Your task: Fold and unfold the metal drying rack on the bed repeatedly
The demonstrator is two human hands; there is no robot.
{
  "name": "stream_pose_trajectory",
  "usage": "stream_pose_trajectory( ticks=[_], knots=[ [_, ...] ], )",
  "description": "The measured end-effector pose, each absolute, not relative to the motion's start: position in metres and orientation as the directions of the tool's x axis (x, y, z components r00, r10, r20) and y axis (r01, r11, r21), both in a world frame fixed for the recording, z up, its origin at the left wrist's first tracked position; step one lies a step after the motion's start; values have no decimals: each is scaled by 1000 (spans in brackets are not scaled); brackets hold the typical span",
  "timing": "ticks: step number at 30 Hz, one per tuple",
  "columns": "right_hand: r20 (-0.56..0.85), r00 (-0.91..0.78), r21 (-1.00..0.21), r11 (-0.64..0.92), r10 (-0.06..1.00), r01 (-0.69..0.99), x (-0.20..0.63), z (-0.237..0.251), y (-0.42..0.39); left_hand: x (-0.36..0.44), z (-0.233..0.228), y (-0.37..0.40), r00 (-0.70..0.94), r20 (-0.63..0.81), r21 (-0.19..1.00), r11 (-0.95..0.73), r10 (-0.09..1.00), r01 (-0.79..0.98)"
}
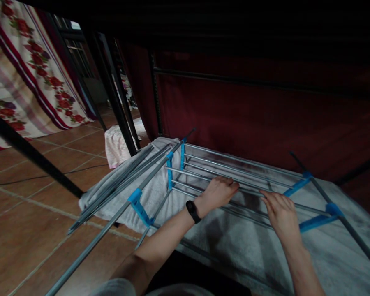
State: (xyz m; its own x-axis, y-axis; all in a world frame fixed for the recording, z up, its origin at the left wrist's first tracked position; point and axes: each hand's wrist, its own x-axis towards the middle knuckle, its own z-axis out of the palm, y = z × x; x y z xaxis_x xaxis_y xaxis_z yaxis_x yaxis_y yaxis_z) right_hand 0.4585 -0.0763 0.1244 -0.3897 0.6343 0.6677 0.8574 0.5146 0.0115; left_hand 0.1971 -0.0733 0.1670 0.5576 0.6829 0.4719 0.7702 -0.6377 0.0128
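Observation:
A rack of grey metal rods (243, 160) joined by blue plastic connectors lies across a grey blanket. My left hand (219, 191), with a black band on its wrist, is closed around one of the rack's middle rods, its fingers curled over the top. Further right, my right hand (279, 209) pinches the same rod, thumb and fingers pressed together. Blue connectors (140, 207) join the rods to a long pole (105, 230) on the left. More blue connectors (319, 222) sit on the dark pole (354, 230) at the right.
Loose grey rods (111, 185) lie bundled on the blanket (234, 246) at the left. Black metal posts (111, 86) stand beside it, with a dark red cloth (249, 107) behind. A floral curtain (43, 61) hangs over the tiled floor (33, 234). A dark overhang spans the top.

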Motion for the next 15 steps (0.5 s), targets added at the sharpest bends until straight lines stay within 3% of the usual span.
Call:
stream_pose_trajectory(
  ticks=[6, 11, 15],
  knots=[
    [657, -409, 10, 536, 634, 844, 464, 123, -71, 164, 160, -74, 469, 477, 18, -542, 743, 840],
    [653, -413, 22, 529, 635, 848, 466, 121, -68, 116, 150, -76, 273, 513, 87, -366, 814, 927],
    [655, -412, 25, 527, 633, 849, 467, 120, -66, 90, 147, -85, 92, 607, 158, -233, 790, 959]
  ],
)
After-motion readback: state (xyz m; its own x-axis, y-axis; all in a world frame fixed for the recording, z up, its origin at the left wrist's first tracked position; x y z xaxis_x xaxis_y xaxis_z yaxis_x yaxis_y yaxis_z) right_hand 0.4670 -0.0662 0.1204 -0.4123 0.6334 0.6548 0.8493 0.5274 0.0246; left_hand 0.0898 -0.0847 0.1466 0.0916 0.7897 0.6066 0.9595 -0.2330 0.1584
